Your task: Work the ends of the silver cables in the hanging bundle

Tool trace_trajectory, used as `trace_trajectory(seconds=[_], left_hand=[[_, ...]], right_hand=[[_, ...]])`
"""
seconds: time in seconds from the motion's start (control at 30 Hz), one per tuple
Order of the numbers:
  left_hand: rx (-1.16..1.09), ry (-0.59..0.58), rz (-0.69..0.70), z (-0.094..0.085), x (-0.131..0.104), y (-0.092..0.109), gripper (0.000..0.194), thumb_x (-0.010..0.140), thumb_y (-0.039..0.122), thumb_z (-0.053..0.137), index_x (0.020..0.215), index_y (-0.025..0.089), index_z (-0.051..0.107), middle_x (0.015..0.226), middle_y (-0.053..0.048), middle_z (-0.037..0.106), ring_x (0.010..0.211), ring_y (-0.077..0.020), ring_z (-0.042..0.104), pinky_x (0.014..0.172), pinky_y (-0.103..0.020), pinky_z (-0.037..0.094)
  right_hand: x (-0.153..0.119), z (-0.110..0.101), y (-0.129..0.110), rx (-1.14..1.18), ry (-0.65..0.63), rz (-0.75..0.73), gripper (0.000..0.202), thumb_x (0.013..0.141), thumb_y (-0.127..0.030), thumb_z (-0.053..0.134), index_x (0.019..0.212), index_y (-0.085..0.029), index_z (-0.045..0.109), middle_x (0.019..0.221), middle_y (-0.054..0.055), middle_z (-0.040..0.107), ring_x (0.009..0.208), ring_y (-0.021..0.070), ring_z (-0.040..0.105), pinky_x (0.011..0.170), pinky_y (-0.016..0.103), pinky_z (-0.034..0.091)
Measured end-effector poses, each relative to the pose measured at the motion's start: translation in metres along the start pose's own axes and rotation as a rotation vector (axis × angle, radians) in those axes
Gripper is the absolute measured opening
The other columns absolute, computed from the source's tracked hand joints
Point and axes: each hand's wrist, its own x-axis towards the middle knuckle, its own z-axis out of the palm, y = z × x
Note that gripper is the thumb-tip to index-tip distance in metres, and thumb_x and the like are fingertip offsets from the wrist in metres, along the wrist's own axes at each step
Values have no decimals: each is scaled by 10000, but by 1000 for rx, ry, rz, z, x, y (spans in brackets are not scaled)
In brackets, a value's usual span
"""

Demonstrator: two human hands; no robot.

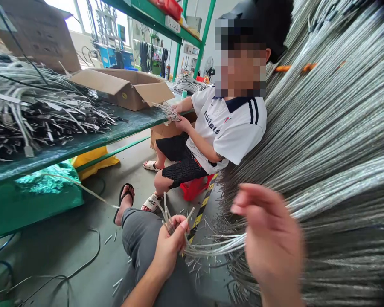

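In the lower middle, my left hand (173,238) is closed around a small bunch of thin silvery cables (208,249). Their pale cut ends fan out above the fingers, over my knee. From that hand the cables run right and pass behind my right hand (270,238). That right hand is raised in front of the large cable bundle (307,140), its fingers bent. Motion blur hides whether the fingers are pressed together or hold anything.
A co-worker (227,128) on a red stool (196,187) holds a bunch of thin cables. A green workbench (115,128) on the left carries heaped cables with flat metal ends (35,111) and an open cardboard box (115,89). Cable offcuts (117,283) litter the floor.
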Motion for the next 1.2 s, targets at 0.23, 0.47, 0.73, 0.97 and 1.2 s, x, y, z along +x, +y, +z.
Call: trace_trajectory(seconds=[0.23, 0.47, 0.73, 0.97, 1.2], left_hand=[[18, -19, -8, -1, 0, -4, 353, 771, 497, 699, 752, 173, 562, 461, 114, 355, 364, -34, 212, 356, -168, 222], [93, -72, 14, -3, 0, -7, 341, 764, 462, 727, 802, 140, 619, 534, 73, 455, 386, -35, 286, 365, -177, 218], [133, -71, 55, -4, -2, -6, 337, 784, 465, 709, 811, 139, 628, 530, 73, 461, 389, -39, 309, 372, -176, 232], [168, -3, 110, -1, -3, -8, 303, 783, 428, 720, 833, 141, 638, 665, 19, 601, 416, -40, 364, 382, -178, 275], [192, 15, 155, 2, -4, -9, 258, 786, 393, 722, 810, 144, 663, 610, 35, 571, 460, -59, 389, 437, -183, 335]], right_hand=[[-28, 35, 85, -69, -276, 323, 329, 908, -376, 578, 1194, -212, 578, 1022, 59, 628, 873, 181, 608, 803, 327, 497], [-32, 41, 94, 336, -227, 695, 275, 810, -453, 645, 745, -185, 632, 674, -16, 541, 642, 134, 491, 637, 256, 419], [-38, 48, 98, 410, -203, 740, 319, 815, -494, 613, 737, -186, 584, 662, -19, 503, 617, 132, 466, 616, 257, 411], [-44, 46, 98, 37, -75, 389, 244, 893, -405, 590, 780, -189, 579, 744, -10, 555, 713, 146, 501, 683, 264, 406], [-50, 46, 94, -339, 17, 59, 236, 914, -295, 592, 716, -192, 516, 704, -14, 525, 650, 134, 498, 621, 258, 402]])
